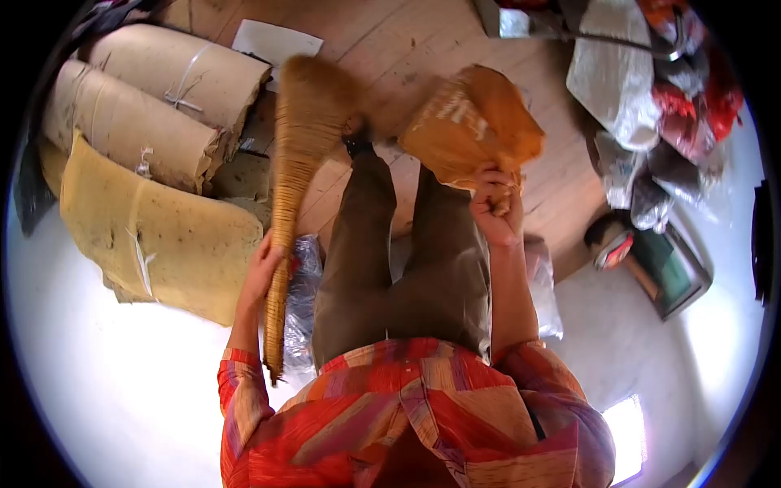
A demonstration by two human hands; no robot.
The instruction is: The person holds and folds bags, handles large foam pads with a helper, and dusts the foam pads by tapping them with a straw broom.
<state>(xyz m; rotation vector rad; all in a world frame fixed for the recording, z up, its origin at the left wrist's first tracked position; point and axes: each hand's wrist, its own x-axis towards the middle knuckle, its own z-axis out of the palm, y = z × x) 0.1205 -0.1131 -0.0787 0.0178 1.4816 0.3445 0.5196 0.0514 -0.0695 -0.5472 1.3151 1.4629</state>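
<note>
Though blurry, broom [303, 134] in left hand [265, 259]

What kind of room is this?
Maybe a storeroom: tied-up brown rolls lie on one side and a jumble of plastic bags is on the other, around a wooden floor.

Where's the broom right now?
In the head view, the broom is left of centre, its bound handle in the left hand. It shows between the curved yellow sheet and the person's left leg.
</note>
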